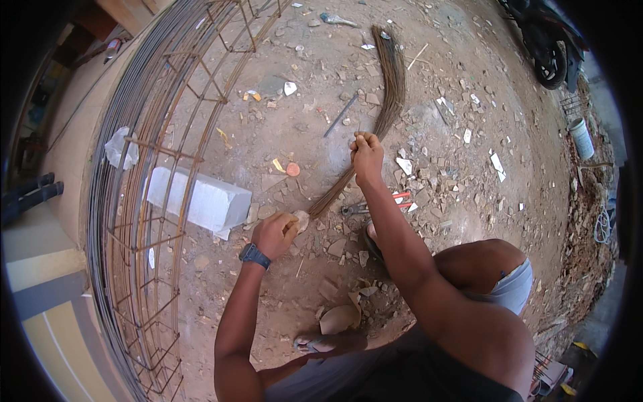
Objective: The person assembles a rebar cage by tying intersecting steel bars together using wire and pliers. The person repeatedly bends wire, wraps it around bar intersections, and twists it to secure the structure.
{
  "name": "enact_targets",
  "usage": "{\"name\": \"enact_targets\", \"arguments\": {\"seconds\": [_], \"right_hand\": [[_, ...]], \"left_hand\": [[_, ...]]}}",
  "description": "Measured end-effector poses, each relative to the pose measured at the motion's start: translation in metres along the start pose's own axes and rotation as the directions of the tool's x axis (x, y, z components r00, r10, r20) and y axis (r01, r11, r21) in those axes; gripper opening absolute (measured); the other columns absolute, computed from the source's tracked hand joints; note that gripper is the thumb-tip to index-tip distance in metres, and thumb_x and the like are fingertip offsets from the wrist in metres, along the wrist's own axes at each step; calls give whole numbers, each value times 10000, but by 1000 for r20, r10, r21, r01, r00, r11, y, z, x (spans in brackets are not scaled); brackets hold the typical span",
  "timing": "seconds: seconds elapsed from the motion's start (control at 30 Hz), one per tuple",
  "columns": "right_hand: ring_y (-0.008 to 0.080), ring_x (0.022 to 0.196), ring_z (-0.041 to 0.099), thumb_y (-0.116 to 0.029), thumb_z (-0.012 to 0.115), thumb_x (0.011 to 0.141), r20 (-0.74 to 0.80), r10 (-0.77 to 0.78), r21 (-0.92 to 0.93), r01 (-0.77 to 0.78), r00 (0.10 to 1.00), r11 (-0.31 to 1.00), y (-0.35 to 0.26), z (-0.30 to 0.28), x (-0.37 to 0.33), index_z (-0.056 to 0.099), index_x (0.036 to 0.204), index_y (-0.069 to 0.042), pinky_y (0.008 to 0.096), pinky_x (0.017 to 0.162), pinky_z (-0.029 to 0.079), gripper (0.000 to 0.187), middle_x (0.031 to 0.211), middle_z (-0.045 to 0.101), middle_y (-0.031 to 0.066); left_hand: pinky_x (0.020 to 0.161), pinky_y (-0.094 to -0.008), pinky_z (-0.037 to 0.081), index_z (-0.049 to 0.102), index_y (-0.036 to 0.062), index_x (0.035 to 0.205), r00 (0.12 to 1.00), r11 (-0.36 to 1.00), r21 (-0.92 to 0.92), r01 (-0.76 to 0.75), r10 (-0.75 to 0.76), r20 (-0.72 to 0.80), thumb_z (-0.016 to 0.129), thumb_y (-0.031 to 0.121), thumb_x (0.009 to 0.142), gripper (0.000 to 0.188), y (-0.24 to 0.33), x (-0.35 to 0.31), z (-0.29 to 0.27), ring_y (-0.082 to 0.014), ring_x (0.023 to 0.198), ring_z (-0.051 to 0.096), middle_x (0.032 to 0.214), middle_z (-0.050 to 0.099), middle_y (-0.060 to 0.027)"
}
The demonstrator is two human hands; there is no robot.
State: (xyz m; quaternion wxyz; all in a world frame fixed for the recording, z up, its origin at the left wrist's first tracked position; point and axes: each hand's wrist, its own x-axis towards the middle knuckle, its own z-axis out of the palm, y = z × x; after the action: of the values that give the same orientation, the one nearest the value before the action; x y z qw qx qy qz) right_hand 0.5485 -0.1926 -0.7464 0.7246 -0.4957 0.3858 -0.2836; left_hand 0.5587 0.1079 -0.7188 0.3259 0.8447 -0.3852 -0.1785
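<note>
A long bundle of thin brown strands, wire or sticks, curves across the dirt from the far middle toward my left hand. My left hand, with a dark watch at the wrist, has its fingers curled beside the bundle's near end and a pale lump. What its fingertips hold, if anything, is hidden. Over the bundle's middle, my right hand is closed in a pinch, and a thin dark strand pokes up from its fingertips. Pincers with red handles lie beneath my right forearm, partly covered by it.
A long rebar cage and stacked rods run down the left side. A pale block lies by the cage. A dark bar, stones and tile shards litter the ground. Farther right are a motorcycle and a white bucket.
</note>
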Motion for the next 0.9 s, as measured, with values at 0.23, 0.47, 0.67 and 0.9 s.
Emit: {"name": "enact_targets", "arguments": {"seconds": [0.23,0.47,0.67,0.9], "right_hand": [[369,962,690,-277,617,878,334,317,-942,299,887,154,-5,-11,-19,613,1122,-28,493,855,538,348,1085,666,255],[390,1035,678,-392,681,856,239,607,-936,345,758,-63,-28,-141,-14,498,1329,-30,464,873,558,623,1450,429,279],[361,982,693,-401,690,858,516,647,-709,703,561,-45,-32,-181,18,497,1330,-45,443,781,580,621,1361,500,212],[307,908,712,-303,663,847,480,663,-787,616,574,37,-31,-173,38,673,1093,-59,423,700,593,346,1028,688,137]], "left_hand": [[720,-416,553,683,65,979,956,952,-133,276,-258,140,683,190,863,170,38,10,26,-333,805,692,940,699,-147],[747,-427,557,661,50,1090,813,859,-177,481,-361,456,703,145,832,279,99,-22,51,-332,869,698,1002,690,-175],[926,-472,476,607,81,1189,978,942,271,199,-207,0,728,231,828,409,97,143,124,-343,1156,550,1212,560,-139],[862,-501,499,571,45,1058,803,852,426,304,-469,367,687,279,853,332,110,229,121,-360,1022,623,1095,601,-182]]}}
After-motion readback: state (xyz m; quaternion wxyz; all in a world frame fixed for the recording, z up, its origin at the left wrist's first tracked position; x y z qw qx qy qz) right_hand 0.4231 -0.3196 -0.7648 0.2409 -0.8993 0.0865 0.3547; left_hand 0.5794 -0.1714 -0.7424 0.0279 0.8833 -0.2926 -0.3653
